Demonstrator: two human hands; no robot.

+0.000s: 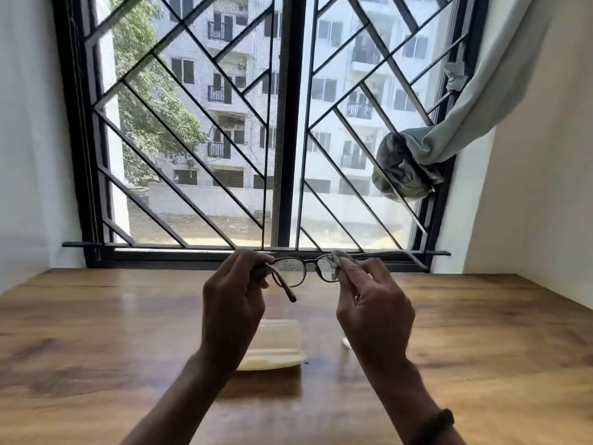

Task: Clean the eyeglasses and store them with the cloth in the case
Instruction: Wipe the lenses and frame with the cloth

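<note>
Dark-framed eyeglasses point(293, 272) are held up in the air in front of the window, above the wooden table point(96, 332). My left hand point(234, 303) pinches the frame's left end at the hinge, and the left temple arm hangs down open. My right hand point(372, 303) pinches a pale grey cloth point(337, 260) around the right lens. Droplets show on the left lens. A cream translucent case point(276, 345) lies on the table below and between my hands, partly hidden by my left wrist.
A small clear object point(347, 342) sits on the table just left of my right wrist, mostly hidden. A barred window point(288, 155) fills the far side. A knotted grey curtain point(404, 165) hangs at the right. White walls flank the table.
</note>
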